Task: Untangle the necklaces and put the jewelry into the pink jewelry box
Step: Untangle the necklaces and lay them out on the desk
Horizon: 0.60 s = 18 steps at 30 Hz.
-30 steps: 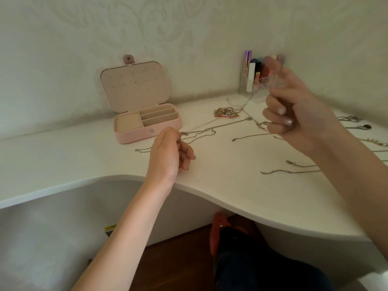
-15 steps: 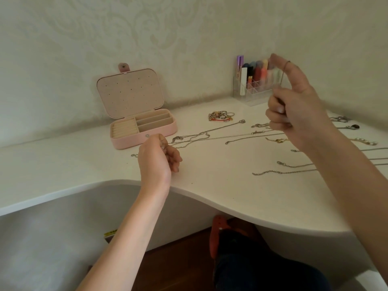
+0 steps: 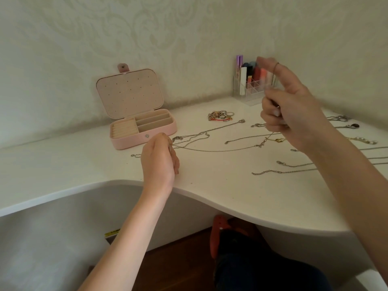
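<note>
Here, head view: left hand (image 3: 158,160) set low on the white desk (image 3: 210,198), fingers curled and pinching one end of a thin silver chain (image 3: 220,150), presumably to anchor it. Right hand (image 3: 294,114) raised above the desk, fingers curled around the chain's other end, index finger extended, probably to draw the strand free of neighbouring necklaces (image 3: 294,168) spread flat and apart at right. Pink jewelry box (image 3: 142,131) just beyond the left hand, lid propped open, compartments apparently bare, ready for receiving. Small tangled cluster (image 3: 220,116) lying behind the chains. Clear organizer (image 3: 249,89) in the corner.
</note>
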Each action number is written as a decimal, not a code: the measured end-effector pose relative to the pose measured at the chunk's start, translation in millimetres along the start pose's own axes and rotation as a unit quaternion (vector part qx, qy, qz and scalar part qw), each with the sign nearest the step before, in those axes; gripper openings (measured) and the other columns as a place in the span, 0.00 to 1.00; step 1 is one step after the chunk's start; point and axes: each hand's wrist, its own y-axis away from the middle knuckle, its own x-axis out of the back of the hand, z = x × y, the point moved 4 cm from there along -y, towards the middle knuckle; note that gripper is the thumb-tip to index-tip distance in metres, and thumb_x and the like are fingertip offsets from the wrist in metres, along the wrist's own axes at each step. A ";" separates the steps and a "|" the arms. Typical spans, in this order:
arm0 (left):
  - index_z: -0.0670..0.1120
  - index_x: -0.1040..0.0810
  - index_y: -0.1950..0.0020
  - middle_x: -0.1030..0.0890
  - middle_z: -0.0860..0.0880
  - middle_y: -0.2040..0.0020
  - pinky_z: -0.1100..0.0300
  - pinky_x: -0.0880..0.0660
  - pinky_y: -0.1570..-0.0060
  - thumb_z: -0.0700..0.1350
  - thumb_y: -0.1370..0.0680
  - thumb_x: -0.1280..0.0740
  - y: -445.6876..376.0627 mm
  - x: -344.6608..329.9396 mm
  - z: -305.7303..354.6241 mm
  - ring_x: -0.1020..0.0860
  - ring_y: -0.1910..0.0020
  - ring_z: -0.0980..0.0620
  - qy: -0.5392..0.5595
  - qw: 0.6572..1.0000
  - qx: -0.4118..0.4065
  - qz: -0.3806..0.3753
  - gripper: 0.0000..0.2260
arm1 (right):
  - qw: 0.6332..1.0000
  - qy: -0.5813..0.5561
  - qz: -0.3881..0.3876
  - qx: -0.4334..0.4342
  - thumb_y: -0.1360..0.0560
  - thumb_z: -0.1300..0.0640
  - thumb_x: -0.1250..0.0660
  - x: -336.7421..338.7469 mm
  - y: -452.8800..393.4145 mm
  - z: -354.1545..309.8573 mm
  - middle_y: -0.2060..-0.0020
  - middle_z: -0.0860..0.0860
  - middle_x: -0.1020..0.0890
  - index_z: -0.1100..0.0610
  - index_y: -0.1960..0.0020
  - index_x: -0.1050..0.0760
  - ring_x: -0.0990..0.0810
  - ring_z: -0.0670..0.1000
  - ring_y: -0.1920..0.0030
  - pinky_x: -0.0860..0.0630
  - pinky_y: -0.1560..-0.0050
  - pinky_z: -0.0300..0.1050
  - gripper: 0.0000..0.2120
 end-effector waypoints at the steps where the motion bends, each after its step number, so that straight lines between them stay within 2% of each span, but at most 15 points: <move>1: 0.45 0.39 0.69 0.40 0.50 0.78 0.65 0.45 0.79 0.36 0.26 0.48 0.3 0.2 0.3 0.41 0.81 0.52 -0.001 1.000 -0.008 0.002 0.12 | 1.000 -0.001 -0.001 -0.002 0.19 0.64 0.49 0.2 -0.1 0.3 0.77 0.47 0.41 0.38 0.35 0.29 0.46 0.47 0.76 0.49 0.76 0.39 0.24; 4: 0.45 0.38 0.68 0.40 0.49 0.75 0.65 0.44 0.79 0.37 0.26 0.46 -0.8 1.5 -0.8 0.38 0.81 0.52 -0.012 1.000 -0.022 0.001 0.11 | 1.000 -0.001 -0.003 -0.003 0.19 0.62 0.48 0.6 -0.5 1.9 0.78 0.47 0.40 0.41 0.38 0.26 0.45 0.46 0.77 0.48 0.77 0.38 0.21; 7: 0.44 0.35 0.68 0.33 0.49 0.75 0.65 0.39 0.79 0.37 0.24 0.43 -1.1 1.6 -2.5 0.28 0.78 0.52 -0.015 0.999 -0.023 -0.024 0.12 | 1.000 0.010 -0.009 0.003 0.20 0.63 0.47 -0.3 -1.0 2.6 0.79 0.47 0.38 0.47 0.44 0.21 0.45 0.46 0.78 0.49 0.76 0.38 0.19; 9: 0.43 0.30 0.66 0.27 0.49 0.71 0.65 0.33 0.77 0.38 0.22 0.41 -1.4 1.0 -1.9 0.23 0.72 0.52 0.006 0.999 -0.021 -0.041 0.11 | 1.000 0.009 -0.013 0.006 0.21 0.65 0.47 -1.0 -0.8 2.4 0.80 0.48 0.37 0.49 0.49 0.20 0.44 0.47 0.79 0.49 0.76 0.38 0.19; 13: 0.43 0.21 0.60 0.18 0.47 0.60 0.62 0.23 0.62 0.37 0.21 0.40 -4.6 -0.2 1.5 0.18 0.56 0.49 0.085 0.994 -0.016 -0.060 0.11 | 0.999 -0.032 -0.033 -0.004 0.23 0.65 0.46 -4.2 0.7 1.7 0.77 0.49 0.33 0.52 0.54 0.19 0.41 0.47 0.78 0.48 0.75 0.39 0.18; 15: 0.41 0.19 0.57 0.17 0.46 0.56 0.60 0.22 0.54 0.37 0.21 0.41 -5.9 -2.4 3.3 0.18 0.52 0.49 0.125 0.989 -0.004 -0.079 0.11 | 0.996 -0.058 -0.068 -0.010 0.21 0.61 0.46 -9.6 2.3 1.9 0.75 0.49 0.32 0.54 0.55 0.19 0.39 0.47 0.78 0.46 0.76 0.38 0.16; 18: 0.41 0.19 0.53 0.16 0.45 0.52 0.59 0.24 0.48 0.38 0.20 0.44 -4.5 -7.4 9.4 0.18 0.48 0.49 0.157 0.979 0.002 -0.130 0.13 | 0.990 -0.063 -0.125 -0.015 0.19 0.56 0.46 -18.6 5.3 4.2 0.74 0.51 0.31 0.56 0.53 0.20 0.36 0.48 0.77 0.40 0.77 0.38 0.16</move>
